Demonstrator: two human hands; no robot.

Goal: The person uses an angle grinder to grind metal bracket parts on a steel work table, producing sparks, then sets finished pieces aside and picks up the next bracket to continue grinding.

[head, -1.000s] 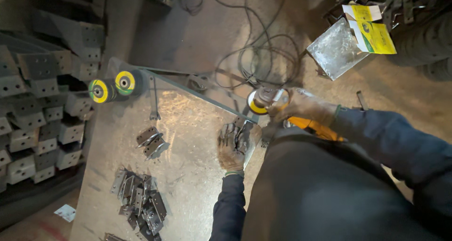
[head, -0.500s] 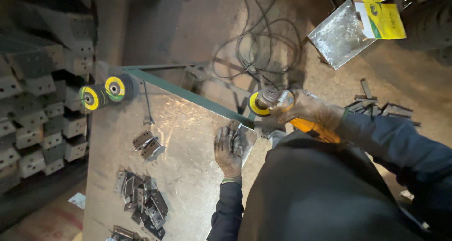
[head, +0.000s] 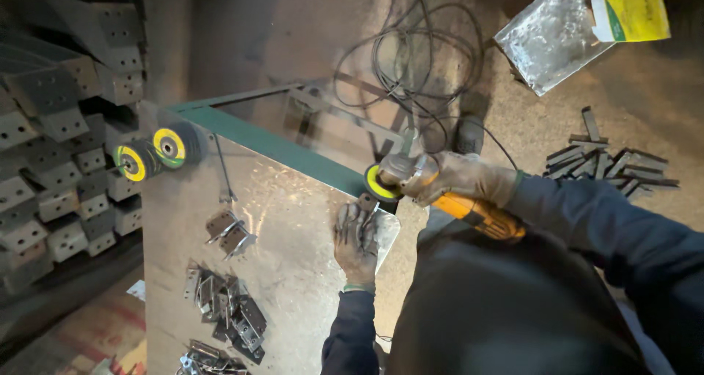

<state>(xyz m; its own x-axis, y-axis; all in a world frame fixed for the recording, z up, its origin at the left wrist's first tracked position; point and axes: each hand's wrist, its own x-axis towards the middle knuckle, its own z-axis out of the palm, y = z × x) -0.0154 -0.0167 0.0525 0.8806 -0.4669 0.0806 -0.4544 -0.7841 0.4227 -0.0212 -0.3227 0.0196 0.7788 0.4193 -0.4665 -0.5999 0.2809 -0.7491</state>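
- Fingers (head: 350, 225) of the gloved left hand (head: 356, 237): spread and laid flat, pressing a small metal piece (head: 367, 201) onto the corner of the steel tabletop (head: 286, 236); the piece is mostly hidden beneath the glove.
- Right hand (head: 458, 178), gloved: wrapped closed around the head of an angle grinder (head: 447, 195) with a yellow-orange body; its yellow-and-green flap disc (head: 381, 183) sits at the small metal piece, just beyond the left fingertips.
- Gloves: worn, grimy fabric, grey-brown. Sleeves dark blue.
- Steel tabletop: flat sheet, dull silver, scuffed with swirl marks, carried on a green-painted angle frame (head: 286, 149).
- Two spare flap discs (head: 158, 151): round, yellow centres with green rings, standing on edge at the far left corner of the tabletop, touching each other.
- Loose bracket pieces (head: 229, 230): a small cluster of flat grey plates, mid-table.
- Larger heap of brackets (head: 227, 305): dark, perforated, jumbled near the left edge.
- Clear plastic bag (head: 550, 41): on the floor, upper right, crinkled and shiny, with a yellow card label (head: 634, 8) at its top; contents cannot be told.
- Black power cable (head: 418, 60): looped in coils on the concrete floor beyond the table.
- Flat steel strips (head: 609, 159): a loose pile on the floor to the right.
- Stacked punched steel profiles (head: 51, 126): grey, with rows of holes, left of the table.
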